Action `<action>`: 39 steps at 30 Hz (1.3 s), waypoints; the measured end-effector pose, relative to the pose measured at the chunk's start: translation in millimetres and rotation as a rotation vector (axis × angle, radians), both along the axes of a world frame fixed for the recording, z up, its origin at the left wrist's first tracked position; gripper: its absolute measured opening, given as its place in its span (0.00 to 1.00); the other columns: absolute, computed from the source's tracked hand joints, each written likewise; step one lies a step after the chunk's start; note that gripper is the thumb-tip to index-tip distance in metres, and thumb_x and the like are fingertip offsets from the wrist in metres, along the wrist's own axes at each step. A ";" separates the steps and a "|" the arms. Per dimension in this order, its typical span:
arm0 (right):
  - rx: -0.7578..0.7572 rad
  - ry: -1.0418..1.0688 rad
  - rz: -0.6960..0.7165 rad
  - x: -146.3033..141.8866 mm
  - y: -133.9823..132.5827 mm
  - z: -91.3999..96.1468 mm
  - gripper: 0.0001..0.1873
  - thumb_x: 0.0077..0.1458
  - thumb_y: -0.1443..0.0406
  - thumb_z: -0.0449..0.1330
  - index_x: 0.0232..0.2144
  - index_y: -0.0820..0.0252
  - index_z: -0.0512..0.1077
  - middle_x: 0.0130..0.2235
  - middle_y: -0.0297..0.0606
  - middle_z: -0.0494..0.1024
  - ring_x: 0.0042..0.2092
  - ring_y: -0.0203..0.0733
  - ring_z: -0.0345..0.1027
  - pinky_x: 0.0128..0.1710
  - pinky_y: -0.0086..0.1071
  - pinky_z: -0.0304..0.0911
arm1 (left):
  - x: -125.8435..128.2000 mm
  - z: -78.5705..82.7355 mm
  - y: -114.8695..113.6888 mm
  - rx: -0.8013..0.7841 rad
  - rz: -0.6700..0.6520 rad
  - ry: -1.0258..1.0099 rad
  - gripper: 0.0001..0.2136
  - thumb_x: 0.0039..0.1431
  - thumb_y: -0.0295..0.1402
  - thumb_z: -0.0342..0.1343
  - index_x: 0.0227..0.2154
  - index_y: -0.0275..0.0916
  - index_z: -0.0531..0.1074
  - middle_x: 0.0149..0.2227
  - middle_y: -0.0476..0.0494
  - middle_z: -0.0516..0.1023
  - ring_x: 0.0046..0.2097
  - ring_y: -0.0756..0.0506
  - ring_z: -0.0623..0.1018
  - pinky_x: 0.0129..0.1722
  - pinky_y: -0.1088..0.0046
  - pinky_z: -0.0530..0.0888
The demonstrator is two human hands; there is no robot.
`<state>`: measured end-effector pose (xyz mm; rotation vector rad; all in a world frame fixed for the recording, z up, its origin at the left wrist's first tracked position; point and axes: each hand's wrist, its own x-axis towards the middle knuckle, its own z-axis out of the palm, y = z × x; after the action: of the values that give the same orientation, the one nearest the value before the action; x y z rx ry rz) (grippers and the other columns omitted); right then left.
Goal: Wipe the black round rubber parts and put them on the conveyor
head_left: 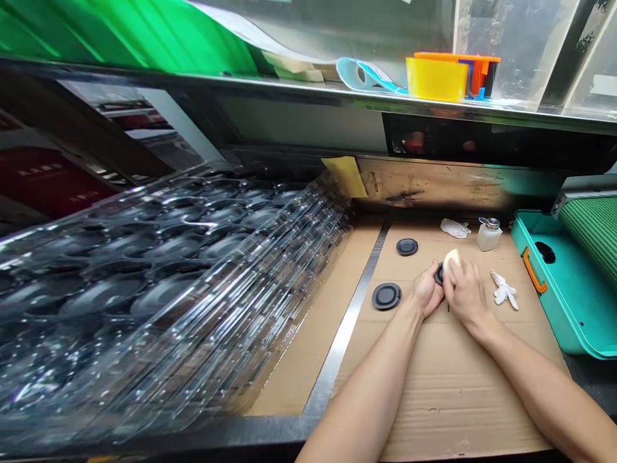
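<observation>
My left hand holds a small round black rubber disc on edge, and most of the disc is hidden by my fingers. My right hand presses a wad of white cloth against that disc. Two similar black discs lie on the brown cardboard sheet to the left of my hands, one nearer and one farther. To the right of my right hand lies a crumpled white glove or cloth. Behind it stands a small clear bottle with a metal pump top.
A tall stack of clear plastic trays with round hollows fills the left side. A metal strip edges the cardboard. A teal case stands at the right. A white tissue lies at the back, below a shelf holding a yellow bin.
</observation>
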<state>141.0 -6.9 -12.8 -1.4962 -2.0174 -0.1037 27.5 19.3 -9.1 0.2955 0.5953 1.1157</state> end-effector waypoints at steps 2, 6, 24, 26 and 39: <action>0.001 -0.035 0.090 -0.8 -2.0 -1.2 0.23 0.67 0.61 0.50 0.60 0.59 0.71 0.57 0.52 0.70 0.52 0.54 0.62 0.51 0.45 0.66 | 0.4 0.5 0.3 -0.003 -0.007 -0.021 0.19 0.72 0.39 0.43 0.39 0.33 0.77 0.42 0.34 0.83 0.50 0.40 0.81 0.56 0.63 0.75; 0.004 0.008 0.005 -3.1 -7.0 -1.6 0.22 0.66 0.62 0.51 0.58 0.59 0.72 0.55 0.53 0.71 0.51 0.55 0.63 0.49 0.46 0.67 | 1.1 1.3 0.3 0.017 0.052 0.006 0.18 0.72 0.37 0.43 0.41 0.32 0.77 0.42 0.33 0.83 0.50 0.41 0.81 0.56 0.63 0.75; -0.421 0.403 0.233 39.6 6.7 20.5 0.20 0.55 0.60 0.62 0.51 0.55 0.74 0.45 0.38 0.80 0.44 0.44 0.75 0.46 0.38 0.69 | 2.6 -1.2 2.0 0.066 0.077 -0.023 0.19 0.72 0.39 0.44 0.38 0.31 0.76 0.43 0.31 0.82 0.49 0.39 0.81 0.55 0.58 0.75; -0.438 0.529 0.218 37.8 10.9 19.0 0.18 0.57 0.59 0.60 0.49 0.56 0.75 0.43 0.38 0.82 0.42 0.43 0.75 0.44 0.36 0.69 | 4.5 -2.5 1.2 0.092 0.079 0.022 0.17 0.71 0.39 0.47 0.40 0.31 0.76 0.43 0.32 0.81 0.49 0.39 0.81 0.55 0.59 0.75; -0.738 0.467 0.285 60.2 19.2 35.4 0.18 0.52 0.61 0.63 0.44 0.63 0.81 0.41 0.41 0.83 0.40 0.42 0.76 0.40 0.31 0.69 | 5.3 -7.9 -2.9 0.169 0.004 0.120 0.17 0.68 0.42 0.54 0.38 0.31 0.78 0.41 0.32 0.83 0.49 0.37 0.81 0.52 0.58 0.77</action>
<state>201.2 12.3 22.6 -1.4172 -1.9209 1.1057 32.8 16.5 -16.9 0.5107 0.6086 1.1599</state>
